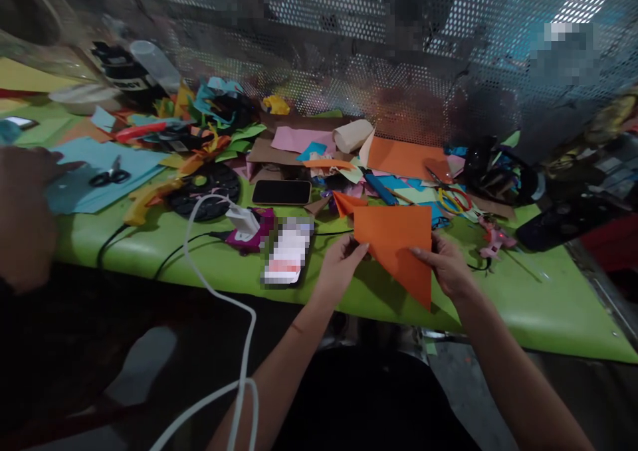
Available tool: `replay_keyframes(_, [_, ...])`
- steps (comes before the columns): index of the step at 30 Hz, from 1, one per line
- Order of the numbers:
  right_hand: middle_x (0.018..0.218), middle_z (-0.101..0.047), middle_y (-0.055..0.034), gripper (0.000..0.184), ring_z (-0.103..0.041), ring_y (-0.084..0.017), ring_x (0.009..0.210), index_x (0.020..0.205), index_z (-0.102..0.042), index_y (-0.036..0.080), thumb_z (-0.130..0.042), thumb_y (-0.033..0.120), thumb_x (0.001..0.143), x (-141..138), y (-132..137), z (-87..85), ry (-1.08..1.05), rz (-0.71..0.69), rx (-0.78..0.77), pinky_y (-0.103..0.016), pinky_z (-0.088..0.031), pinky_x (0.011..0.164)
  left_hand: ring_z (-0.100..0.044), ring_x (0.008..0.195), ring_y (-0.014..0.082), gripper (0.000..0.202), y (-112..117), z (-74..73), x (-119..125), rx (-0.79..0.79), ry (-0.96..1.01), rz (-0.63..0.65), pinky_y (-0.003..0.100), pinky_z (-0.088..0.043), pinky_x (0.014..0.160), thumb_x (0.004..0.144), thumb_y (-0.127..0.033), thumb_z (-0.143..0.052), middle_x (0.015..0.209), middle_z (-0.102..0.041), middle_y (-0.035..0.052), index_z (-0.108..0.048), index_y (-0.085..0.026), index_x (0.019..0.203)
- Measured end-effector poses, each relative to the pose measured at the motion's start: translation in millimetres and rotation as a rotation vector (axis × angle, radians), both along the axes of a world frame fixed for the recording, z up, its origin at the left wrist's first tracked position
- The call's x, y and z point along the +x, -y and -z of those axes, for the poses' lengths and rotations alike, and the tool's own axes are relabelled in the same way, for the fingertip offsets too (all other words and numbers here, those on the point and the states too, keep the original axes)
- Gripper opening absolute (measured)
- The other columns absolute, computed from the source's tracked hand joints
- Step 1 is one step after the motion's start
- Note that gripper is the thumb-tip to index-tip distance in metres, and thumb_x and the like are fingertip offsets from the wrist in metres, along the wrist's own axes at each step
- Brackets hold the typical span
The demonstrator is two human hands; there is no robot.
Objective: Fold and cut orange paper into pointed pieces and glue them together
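An orange sheet of paper (399, 245) is held up between my two hands, over the front of the green tabletop. Its lower edge slants down to a point on the right. My left hand (343, 258) pinches the left side, thumb in front and fingers behind. At the right side my right hand (446, 265) grips it the same way, its thumb flat on the paper. Just behind the sheet sits a folded orange paper piece (347, 203). A lit phone (288, 252) lies left of my left hand.
Another person's hand (30, 198) is at the far left near blue paper (100, 179) and black scissors (112, 173). A yellow glue gun (149, 198), a magenta power strip (254, 228) with a white cable (214, 291), and a dark phone (282, 192) lie leftward. Paper scraps (299, 145) are piled behind.
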State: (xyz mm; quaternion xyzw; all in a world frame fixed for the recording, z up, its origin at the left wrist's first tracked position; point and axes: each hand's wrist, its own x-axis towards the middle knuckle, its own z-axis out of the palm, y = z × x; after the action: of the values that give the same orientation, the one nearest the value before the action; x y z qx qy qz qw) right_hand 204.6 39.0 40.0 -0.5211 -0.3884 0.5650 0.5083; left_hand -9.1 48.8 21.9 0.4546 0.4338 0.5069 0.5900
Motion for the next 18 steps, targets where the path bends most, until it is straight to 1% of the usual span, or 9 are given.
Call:
replay_keyframes(3, [0.107, -0.077, -0.0015, 0.044, -0.07, -0.025, 0.097, 0.103, -0.073, 0.027, -0.086, 0.04, 0.063, 5.1, 2.1, 1.5, 0.043, -0.027, 0.037, -0.037, -0.056, 0.087, -0.057, 0.066, 0.0126, 0.018, 0.5, -3.8, 0.0, -0.027, 0.022, -0.026, 0.026, -0.046, 0.069, 0.077, -0.034, -0.068, 0.07, -0.063, -0.001, -0.066, -0.017, 0.08])
replay_keyframes(5, [0.1, -0.078, -0.0013, 0.037, -0.07, -0.024, 0.092, 0.096, -0.076, 0.026, -0.085, 0.043, 0.065, 8.6, 2.0, 2.2, 0.062, -0.01, 0.057, -0.035, -0.055, 0.084, -0.056, 0.064, 0.0121, 0.017, 1.0, -5.7, -0.8, -0.04, 0.035, -0.03, 0.026, -0.045, 0.067, 0.076, -0.034, -0.069, 0.067, -0.061, -0.0016, -0.065, -0.017, 0.076])
replay_keyframes(7, [0.091, -0.078, -0.001, 0.031, -0.07, -0.022, 0.082, 0.086, -0.077, 0.025, -0.086, 0.044, 0.063, 10.5, 1.6, 3.1, 0.078, 0.012, 0.054, -0.034, -0.055, 0.078, -0.054, 0.063, 0.0118, 0.018, 1.7, -7.0, -1.4, -0.049, 0.046, -0.03, 0.025, -0.045, 0.066, 0.074, -0.034, -0.069, 0.065, -0.06, -0.0019, -0.064, -0.017, 0.073])
replay_keyframes(8, [0.088, -0.078, -0.0007, 0.03, -0.069, -0.021, 0.078, 0.083, -0.077, 0.025, -0.087, 0.044, 0.062, 10.7, 1.5, 3.7, 0.084, 0.021, 0.053, -0.033, -0.055, 0.075, -0.054, 0.064, 0.0117, 0.018, 2.2, -7.6, -1.5, -0.055, 0.049, -0.034, 0.025, -0.044, 0.066, 0.074, -0.034, -0.069, 0.066, -0.06, -0.0019, -0.064, -0.017, 0.072])
replay_keyframes(10, [0.087, -0.077, -0.0003, 0.03, -0.068, -0.02, 0.075, 0.083, -0.077, 0.026, -0.088, 0.043, 0.061, 10.2, 1.9, 4.9, 0.09, 0.028, 0.056, -0.033, -0.054, 0.072, -0.055, 0.065, 0.0116, 0.018, 3.1, -8.7, -1.4, -0.065, 0.048, -0.046, 0.025, -0.045, 0.067, 0.075, -0.035, -0.068, 0.069, -0.062, -0.0016, -0.065, -0.017, 0.074])
replay_keyframes(14, [0.086, -0.077, -0.0002, 0.03, -0.067, -0.019, 0.074, 0.084, -0.077, 0.025, -0.088, 0.041, 0.061, 9.0, 3.8, 6.8, 0.08, 0.023, 0.049, -0.031, -0.054, 0.072, -0.056, 0.066, 0.0112, 0.019, 3.9, -10.3, -1.3, -0.065, 0.047, -0.083, 0.024, -0.045, 0.067, 0.075, -0.034, -0.068, 0.073, -0.064, -0.0012, -0.066, -0.017, 0.081])
replay_keyframes(16, [0.085, -0.077, -0.0004, 0.029, -0.068, -0.019, 0.073, 0.083, -0.077, 0.025, -0.088, 0.041, 0.062, 9.4, 4.6, 7.3, 0.08, 0.019, 0.04, -0.031, -0.054, 0.072, -0.056, 0.065, 0.0113, 0.019, 3.9, -10.3, -1.6, -0.073, 0.051, -0.093, 0.024, -0.044, 0.065, 0.075, -0.034, -0.068, 0.071, -0.064, -0.0012, -0.066, -0.016, 0.081])
replay_keyframes(18, [0.085, -0.077, -0.0011, 0.029, -0.068, -0.02, 0.074, 0.083, -0.077, 0.024, -0.087, 0.041, 0.062, 10.1, 4.9, 7.7, 0.09, 0.011, 0.036, -0.032, -0.055, 0.072, -0.056, 0.064, 0.0111, 0.018, 3.7, -9.5, -2.1, -0.085, 0.056, -0.104, 0.024, -0.043, 0.063, 0.074, -0.034, -0.069, 0.067, -0.062, -0.0018, -0.065, -0.017, 0.077])
